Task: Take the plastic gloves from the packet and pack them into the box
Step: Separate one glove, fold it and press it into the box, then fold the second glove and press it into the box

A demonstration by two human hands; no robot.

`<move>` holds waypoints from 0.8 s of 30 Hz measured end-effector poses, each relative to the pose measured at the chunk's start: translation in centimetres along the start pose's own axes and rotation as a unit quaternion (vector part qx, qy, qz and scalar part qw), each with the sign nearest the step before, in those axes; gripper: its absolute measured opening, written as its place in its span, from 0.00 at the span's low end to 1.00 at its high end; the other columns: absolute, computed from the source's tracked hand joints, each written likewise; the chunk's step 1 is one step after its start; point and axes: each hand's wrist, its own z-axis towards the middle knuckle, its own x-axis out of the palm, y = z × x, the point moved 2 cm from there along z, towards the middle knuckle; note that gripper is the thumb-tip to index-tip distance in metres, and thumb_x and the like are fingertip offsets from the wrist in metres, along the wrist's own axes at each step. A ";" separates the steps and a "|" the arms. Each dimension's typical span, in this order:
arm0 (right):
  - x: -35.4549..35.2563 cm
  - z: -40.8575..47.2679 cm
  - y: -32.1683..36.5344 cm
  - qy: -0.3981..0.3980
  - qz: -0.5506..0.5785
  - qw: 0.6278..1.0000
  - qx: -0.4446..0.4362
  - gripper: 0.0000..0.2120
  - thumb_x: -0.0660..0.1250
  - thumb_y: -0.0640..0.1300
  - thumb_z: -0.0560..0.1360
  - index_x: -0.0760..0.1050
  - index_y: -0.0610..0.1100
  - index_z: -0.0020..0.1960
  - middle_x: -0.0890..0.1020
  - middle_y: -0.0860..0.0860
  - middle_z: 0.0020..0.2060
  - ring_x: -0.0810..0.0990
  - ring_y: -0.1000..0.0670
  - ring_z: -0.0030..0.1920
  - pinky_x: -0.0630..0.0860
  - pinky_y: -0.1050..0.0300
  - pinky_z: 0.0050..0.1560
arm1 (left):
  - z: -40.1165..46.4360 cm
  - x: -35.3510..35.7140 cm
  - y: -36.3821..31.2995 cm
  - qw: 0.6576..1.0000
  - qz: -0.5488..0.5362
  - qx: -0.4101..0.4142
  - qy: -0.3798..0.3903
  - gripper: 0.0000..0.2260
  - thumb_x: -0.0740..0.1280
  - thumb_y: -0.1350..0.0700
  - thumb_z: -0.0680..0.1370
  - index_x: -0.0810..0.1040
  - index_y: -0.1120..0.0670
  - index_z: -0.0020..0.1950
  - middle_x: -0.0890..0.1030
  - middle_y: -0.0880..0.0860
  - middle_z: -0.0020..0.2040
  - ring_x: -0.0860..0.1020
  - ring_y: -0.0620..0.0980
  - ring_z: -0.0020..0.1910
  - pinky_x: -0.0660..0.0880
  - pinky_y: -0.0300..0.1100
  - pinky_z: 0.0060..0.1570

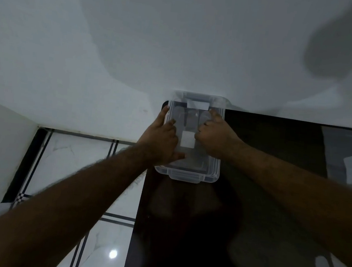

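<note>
Box [188, 173] under two hands

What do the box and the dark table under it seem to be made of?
Box: looks like clear, slightly frosted plastic; the dark table shows through its walls and the rim has moulded clips. Table: dark and glossy, perhaps polished stone, glass or lacquered wood; it mirrors pale shapes at right. Both hands, left and right, rest on the box.

Left hand [161, 140], right hand [214, 137] flat on clear box [188, 173], dark table [265, 152].
</note>
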 end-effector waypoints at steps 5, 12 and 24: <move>-0.3 -2.2 -0.3 0.088 -0.026 0.995 -0.027 0.11 0.66 0.54 0.83 0.81 0.50 0.59 0.86 0.51 0.55 0.80 0.45 0.68 0.48 0.26 0.80 | 0.1 -0.7 0.4 1.000 0.011 -0.001 0.002 0.46 0.40 0.23 0.80 0.80 0.52 0.73 0.80 0.55 0.74 0.62 0.59 0.84 0.36 0.73 0.78; -0.3 -6.5 0.3 -0.038 0.081 0.996 0.020 0.15 0.61 0.57 0.83 0.82 0.50 0.57 0.86 0.50 0.53 0.81 0.46 0.65 0.41 0.28 0.79 | -4.2 -2.6 -3.6 0.995 -0.080 -0.026 -0.047 0.43 0.37 0.30 0.81 0.83 0.51 0.68 0.83 0.54 0.70 0.69 0.56 0.81 0.34 0.73 0.78; 5.6 -25.4 5.8 -0.121 0.200 0.965 0.122 0.21 0.60 0.51 0.85 0.75 0.46 0.74 0.75 0.44 0.76 0.65 0.43 0.81 0.45 0.43 0.83 | -7.6 -7.7 -16.7 0.942 -0.293 -0.040 -0.161 0.17 0.59 0.44 0.85 0.83 0.49 0.63 0.86 0.50 0.62 0.80 0.51 0.68 0.49 0.64 0.84</move>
